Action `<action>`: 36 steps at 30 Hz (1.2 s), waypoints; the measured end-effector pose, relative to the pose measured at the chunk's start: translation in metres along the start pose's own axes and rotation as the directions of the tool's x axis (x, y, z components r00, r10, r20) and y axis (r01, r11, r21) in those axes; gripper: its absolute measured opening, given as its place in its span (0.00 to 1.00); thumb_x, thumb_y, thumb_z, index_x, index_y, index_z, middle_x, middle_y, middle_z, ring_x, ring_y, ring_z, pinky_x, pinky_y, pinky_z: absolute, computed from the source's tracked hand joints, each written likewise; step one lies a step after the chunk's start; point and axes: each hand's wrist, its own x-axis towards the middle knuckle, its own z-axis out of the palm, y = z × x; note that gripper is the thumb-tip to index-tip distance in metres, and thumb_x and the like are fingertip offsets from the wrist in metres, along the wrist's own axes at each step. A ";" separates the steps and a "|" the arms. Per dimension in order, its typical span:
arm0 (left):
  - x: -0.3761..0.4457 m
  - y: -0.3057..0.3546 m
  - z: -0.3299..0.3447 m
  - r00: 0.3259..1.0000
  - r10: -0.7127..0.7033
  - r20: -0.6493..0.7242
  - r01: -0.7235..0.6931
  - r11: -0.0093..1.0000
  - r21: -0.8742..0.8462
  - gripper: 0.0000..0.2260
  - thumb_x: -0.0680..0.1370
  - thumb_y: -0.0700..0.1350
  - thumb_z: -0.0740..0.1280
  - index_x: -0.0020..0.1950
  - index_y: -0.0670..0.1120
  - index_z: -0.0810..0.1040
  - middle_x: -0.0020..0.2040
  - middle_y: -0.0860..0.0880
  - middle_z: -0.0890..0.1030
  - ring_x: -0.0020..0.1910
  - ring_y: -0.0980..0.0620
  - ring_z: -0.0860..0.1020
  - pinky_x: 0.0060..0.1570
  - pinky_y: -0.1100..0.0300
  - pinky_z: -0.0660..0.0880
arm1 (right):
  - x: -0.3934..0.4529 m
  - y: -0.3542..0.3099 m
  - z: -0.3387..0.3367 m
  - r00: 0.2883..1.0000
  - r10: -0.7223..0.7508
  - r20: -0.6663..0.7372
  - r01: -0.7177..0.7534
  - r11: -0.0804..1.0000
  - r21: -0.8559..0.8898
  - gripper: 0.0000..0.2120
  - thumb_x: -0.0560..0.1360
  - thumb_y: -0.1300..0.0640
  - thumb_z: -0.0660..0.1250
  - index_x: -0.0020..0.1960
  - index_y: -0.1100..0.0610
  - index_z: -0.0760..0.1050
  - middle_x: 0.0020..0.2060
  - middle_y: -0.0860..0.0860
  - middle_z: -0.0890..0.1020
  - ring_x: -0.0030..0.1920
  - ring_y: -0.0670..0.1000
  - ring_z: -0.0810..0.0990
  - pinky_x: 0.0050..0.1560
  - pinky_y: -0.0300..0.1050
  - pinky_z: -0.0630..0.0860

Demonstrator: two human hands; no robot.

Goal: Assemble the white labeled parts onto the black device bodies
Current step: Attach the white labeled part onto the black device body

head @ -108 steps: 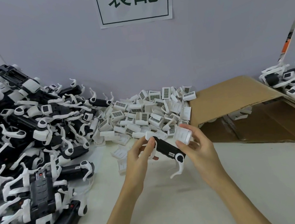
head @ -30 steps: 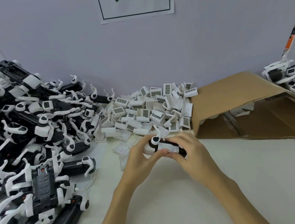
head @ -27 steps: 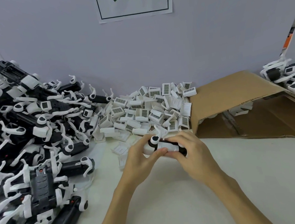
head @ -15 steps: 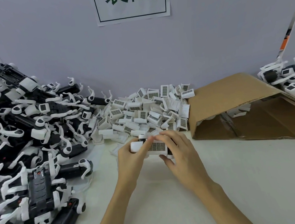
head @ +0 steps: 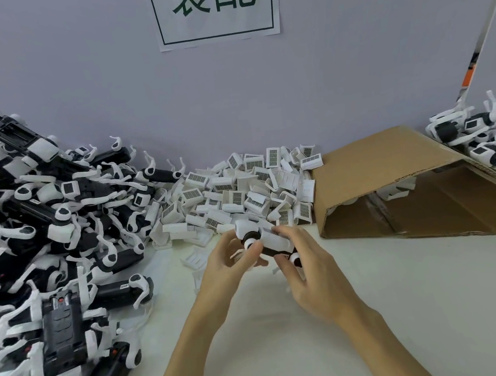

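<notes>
Both hands hold one black device body [head: 266, 250] with white ends above the table's middle. A white part [head: 273, 240] sits over its middle, its label turned out of sight. My left hand [head: 226, 266] grips the left end, fingers curled round it. My right hand [head: 304, 269] grips the right end, with the thumb on the white part. A heap of loose white labeled parts [head: 241, 194] lies just behind the hands, against the wall.
A big pile of black device bodies [head: 45, 241] with white clips fills the left side. An open cardboard box [head: 393, 168] lies on its side at the right. More black and white devices [head: 489, 145] are stacked behind it. A paper sign [head: 215, 7] hangs on the wall.
The device has been turned in my hands: the barcode label that faced up half a second ago is out of sight, and the body now lies tilted down to the right.
</notes>
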 end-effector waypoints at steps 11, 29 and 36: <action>0.001 -0.005 0.005 0.992 0.007 -0.127 0.025 0.970 0.241 0.23 0.75 0.69 0.73 0.63 0.56 0.79 0.51 0.52 0.88 0.53 0.57 0.86 0.56 0.59 0.73 | 0.005 0.009 0.018 0.970 -0.097 -0.221 0.007 0.927 -0.375 0.23 0.71 0.51 0.82 0.64 0.54 0.81 0.56 0.46 0.81 0.59 0.52 0.79 0.62 0.48 0.73; 0.004 -0.027 0.008 0.845 0.519 0.127 -0.388 0.431 0.815 0.21 0.77 0.41 0.80 0.69 0.46 0.82 0.67 0.45 0.78 0.61 0.41 0.77 0.59 0.47 0.78 | 0.008 0.006 0.013 0.971 -0.137 -0.198 0.047 0.915 -0.401 0.22 0.67 0.53 0.84 0.59 0.54 0.82 0.52 0.46 0.83 0.57 0.50 0.79 0.61 0.42 0.71; -0.003 -0.009 0.005 0.918 0.394 0.037 -0.318 0.679 0.662 0.23 0.82 0.59 0.71 0.77 0.57 0.76 0.74 0.58 0.74 0.72 0.56 0.74 0.69 0.56 0.73 | 0.004 0.002 0.011 0.979 0.116 -0.165 -0.135 0.985 -0.108 0.21 0.71 0.53 0.82 0.62 0.53 0.82 0.55 0.44 0.85 0.56 0.48 0.81 0.58 0.42 0.77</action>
